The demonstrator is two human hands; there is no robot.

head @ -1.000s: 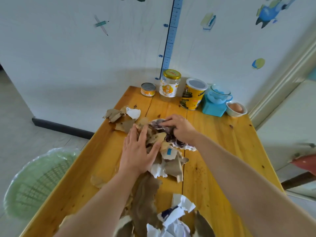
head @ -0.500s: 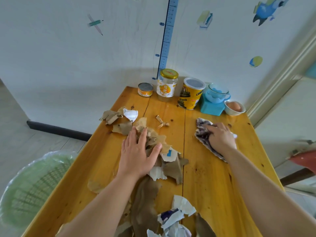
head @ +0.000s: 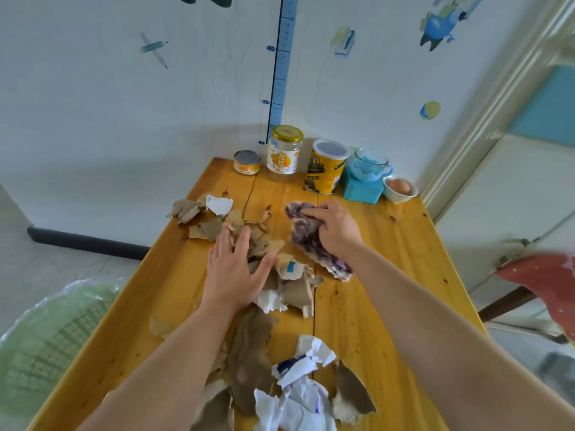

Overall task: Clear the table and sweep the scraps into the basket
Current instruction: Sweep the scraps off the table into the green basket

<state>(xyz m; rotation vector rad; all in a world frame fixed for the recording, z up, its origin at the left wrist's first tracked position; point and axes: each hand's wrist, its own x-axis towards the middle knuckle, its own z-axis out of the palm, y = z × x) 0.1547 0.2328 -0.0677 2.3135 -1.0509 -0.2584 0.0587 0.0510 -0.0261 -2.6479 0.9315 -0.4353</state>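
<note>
Head view, scraps (head: 292, 290) mid table (head: 373, 306), basket (head: 46, 353) off left edge

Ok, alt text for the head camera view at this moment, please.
A person's left hand rests flat on torn paper scraps on a wooden table, while the right hand grips a purple cloth beside them. A green basket stands on the floor at left; containers line the table's far edge.

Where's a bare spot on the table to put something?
The table is bare on its right side, beyond the right hand and its cloth, and along its left edge beside the left hand. Crowded: scraps down the middle, jars at the back.
</note>
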